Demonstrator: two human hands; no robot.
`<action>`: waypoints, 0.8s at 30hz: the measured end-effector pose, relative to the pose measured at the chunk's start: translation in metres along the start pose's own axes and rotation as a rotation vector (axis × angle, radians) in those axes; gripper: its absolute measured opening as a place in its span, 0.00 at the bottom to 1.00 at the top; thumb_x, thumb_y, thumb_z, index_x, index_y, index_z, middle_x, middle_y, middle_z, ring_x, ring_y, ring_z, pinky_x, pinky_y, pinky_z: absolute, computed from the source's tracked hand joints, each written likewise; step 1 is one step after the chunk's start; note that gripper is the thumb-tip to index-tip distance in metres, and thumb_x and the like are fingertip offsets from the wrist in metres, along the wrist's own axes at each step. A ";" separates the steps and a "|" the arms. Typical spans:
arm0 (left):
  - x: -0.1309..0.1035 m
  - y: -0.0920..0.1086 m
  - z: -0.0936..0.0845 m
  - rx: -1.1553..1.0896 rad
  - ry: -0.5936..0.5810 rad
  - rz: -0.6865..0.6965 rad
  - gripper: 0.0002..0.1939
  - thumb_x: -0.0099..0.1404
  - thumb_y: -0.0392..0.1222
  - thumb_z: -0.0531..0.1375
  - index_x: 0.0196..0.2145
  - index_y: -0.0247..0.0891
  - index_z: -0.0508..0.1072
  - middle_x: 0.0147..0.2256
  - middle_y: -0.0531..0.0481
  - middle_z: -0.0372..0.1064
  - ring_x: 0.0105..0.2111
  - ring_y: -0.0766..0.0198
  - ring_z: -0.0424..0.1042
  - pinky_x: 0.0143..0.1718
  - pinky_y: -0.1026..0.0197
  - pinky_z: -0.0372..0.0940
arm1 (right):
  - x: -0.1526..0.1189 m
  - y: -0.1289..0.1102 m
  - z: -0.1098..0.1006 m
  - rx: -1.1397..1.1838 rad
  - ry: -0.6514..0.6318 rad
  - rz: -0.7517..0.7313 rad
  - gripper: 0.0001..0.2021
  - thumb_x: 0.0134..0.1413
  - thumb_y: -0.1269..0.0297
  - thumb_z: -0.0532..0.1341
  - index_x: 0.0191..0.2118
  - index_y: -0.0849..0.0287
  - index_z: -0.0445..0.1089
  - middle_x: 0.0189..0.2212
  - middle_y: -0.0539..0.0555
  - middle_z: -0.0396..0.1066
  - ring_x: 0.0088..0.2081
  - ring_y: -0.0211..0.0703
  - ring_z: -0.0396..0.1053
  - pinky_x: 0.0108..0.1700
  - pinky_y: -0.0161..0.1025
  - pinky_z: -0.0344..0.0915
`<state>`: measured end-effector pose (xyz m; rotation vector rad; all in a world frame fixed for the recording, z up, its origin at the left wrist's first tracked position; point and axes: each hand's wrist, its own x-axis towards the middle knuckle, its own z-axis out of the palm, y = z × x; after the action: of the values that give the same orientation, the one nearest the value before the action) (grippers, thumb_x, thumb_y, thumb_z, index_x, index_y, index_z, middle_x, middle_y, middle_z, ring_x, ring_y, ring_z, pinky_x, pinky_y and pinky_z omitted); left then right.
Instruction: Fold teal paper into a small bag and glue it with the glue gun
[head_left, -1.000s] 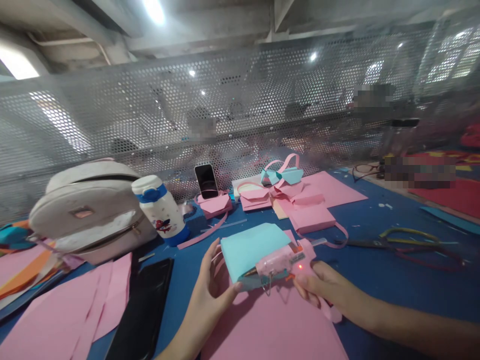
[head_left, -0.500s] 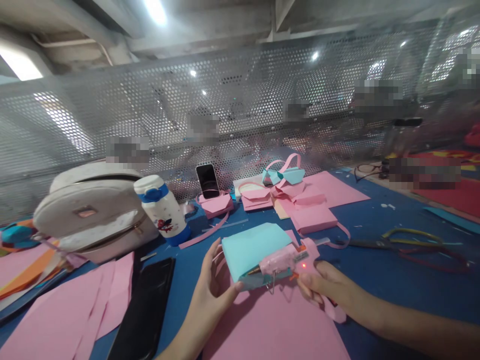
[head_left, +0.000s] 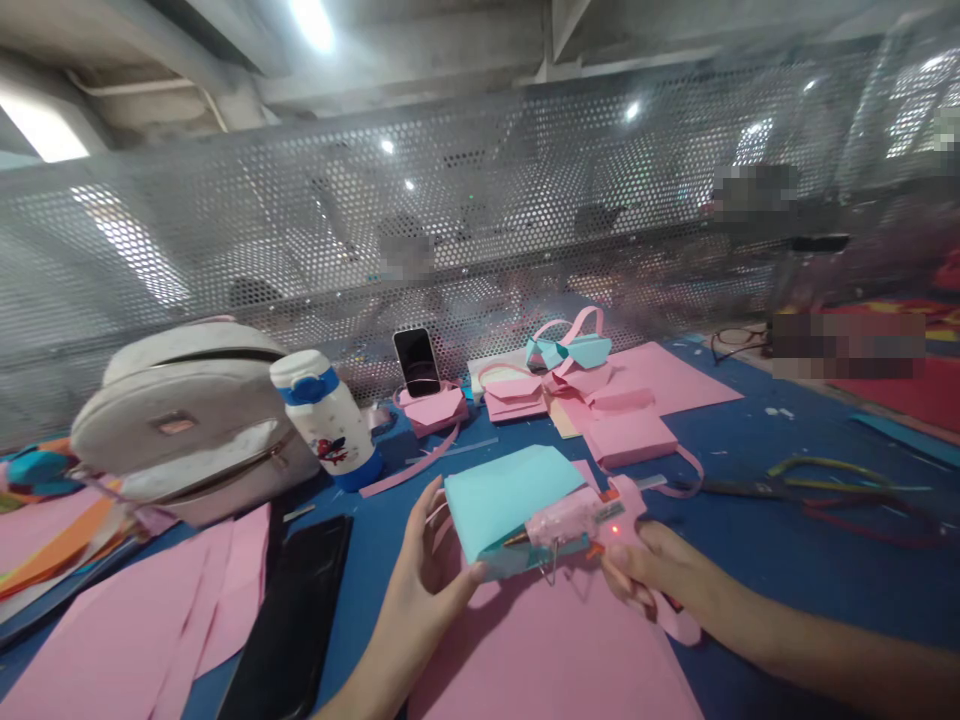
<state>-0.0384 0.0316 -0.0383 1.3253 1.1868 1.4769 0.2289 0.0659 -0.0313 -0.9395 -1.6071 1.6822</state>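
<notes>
My left hand [head_left: 435,575] grips the near left corner of a light blue folded paper bag [head_left: 514,495], thumb in front and fingers round its left side. In my right hand [head_left: 652,570] is a pink hot glue gun [head_left: 585,520] with a small red light glowing on its body. Its metal nozzle points left and lies at the bag's front edge, under the flap. Whether the nozzle touches the paper I cannot tell. Beneath the bag lies a large sheet of pink paper [head_left: 555,660].
Several pink paper bags [head_left: 630,435] stand behind, near a propped phone [head_left: 417,362]. A white bottle [head_left: 326,420], a pale backpack [head_left: 187,420], a black phone-like slab [head_left: 289,620] and pink sheets [head_left: 135,620] occupy the left. Scissors [head_left: 810,490] lie right on the blue table [head_left: 757,580].
The glue gun has shifted slightly to the right along the front edge of the light blue bag. My left hand and the bag have stayed almost still.
</notes>
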 end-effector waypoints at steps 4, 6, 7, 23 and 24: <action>0.000 0.000 -0.001 0.004 -0.009 0.013 0.41 0.57 0.50 0.70 0.64 0.48 0.56 0.64 0.42 0.57 0.66 0.45 0.54 0.64 0.48 0.56 | 0.001 -0.002 0.000 -0.007 -0.018 -0.026 0.30 0.54 0.34 0.57 0.18 0.56 0.57 0.16 0.45 0.55 0.19 0.33 0.51 0.27 0.36 0.56; 0.000 -0.001 -0.001 0.004 -0.007 0.016 0.41 0.57 0.50 0.70 0.64 0.47 0.56 0.64 0.42 0.57 0.66 0.45 0.54 0.64 0.48 0.56 | 0.001 -0.004 0.000 -0.015 -0.002 -0.021 0.30 0.54 0.34 0.57 0.18 0.56 0.57 0.16 0.45 0.55 0.19 0.34 0.52 0.27 0.36 0.56; 0.000 -0.001 -0.001 0.006 -0.009 0.018 0.41 0.58 0.50 0.70 0.64 0.47 0.56 0.64 0.41 0.57 0.66 0.44 0.54 0.64 0.47 0.56 | 0.000 -0.005 0.000 -0.021 -0.003 -0.016 0.30 0.54 0.34 0.57 0.18 0.56 0.57 0.16 0.45 0.55 0.20 0.34 0.52 0.27 0.36 0.56; 0.000 0.002 0.001 0.002 -0.013 0.013 0.42 0.57 0.51 0.70 0.64 0.46 0.57 0.63 0.40 0.58 0.65 0.44 0.56 0.64 0.46 0.55 | -0.003 0.002 -0.007 -0.022 0.023 0.003 0.30 0.53 0.33 0.57 0.19 0.56 0.57 0.16 0.45 0.54 0.21 0.35 0.54 0.28 0.36 0.56; 0.000 0.002 0.000 0.000 -0.010 0.013 0.42 0.57 0.51 0.70 0.64 0.46 0.57 0.63 0.40 0.59 0.65 0.44 0.56 0.64 0.46 0.55 | -0.003 0.004 -0.008 -0.014 0.030 -0.002 0.30 0.53 0.33 0.57 0.19 0.56 0.57 0.15 0.44 0.53 0.21 0.35 0.54 0.27 0.36 0.56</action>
<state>-0.0381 0.0312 -0.0362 1.3408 1.1738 1.4782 0.2372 0.0671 -0.0347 -0.9651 -1.6020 1.6499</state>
